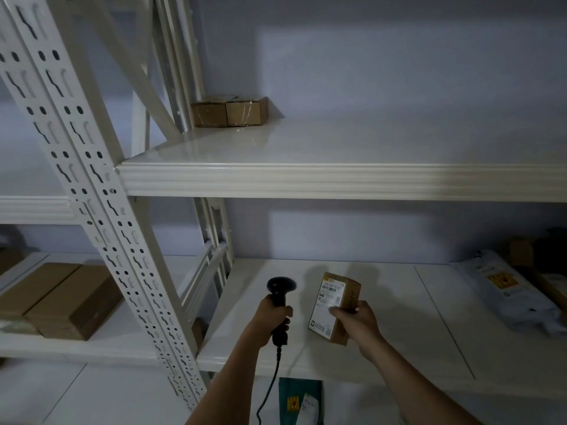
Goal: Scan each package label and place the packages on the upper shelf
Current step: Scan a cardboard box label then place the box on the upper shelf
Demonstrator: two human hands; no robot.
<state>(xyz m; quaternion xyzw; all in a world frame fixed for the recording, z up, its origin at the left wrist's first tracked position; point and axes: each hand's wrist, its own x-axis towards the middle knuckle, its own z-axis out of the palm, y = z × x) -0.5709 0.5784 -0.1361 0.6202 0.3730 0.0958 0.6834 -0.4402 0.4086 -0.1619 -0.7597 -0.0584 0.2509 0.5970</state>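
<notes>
My left hand [273, 317] grips the handle of a black corded barcode scanner [280, 289], held upright over the lower shelf [399, 317]. My right hand [356, 317] holds a small brown cardboard package [337, 299] by its right side, its white label turned toward the scanner. The two sit about a hand's width apart. The upper shelf [337, 179] runs across the middle of the view, with two small taped cardboard boxes [230, 113] in its back left corner.
A perforated white upright [92, 191] slants down the left side. Larger brown boxes [58, 299] lie on the neighbouring rack's shelf. A grey mailer bag [506, 292] lies at the lower shelf's right end. A dark green mailer [300, 403] lies below.
</notes>
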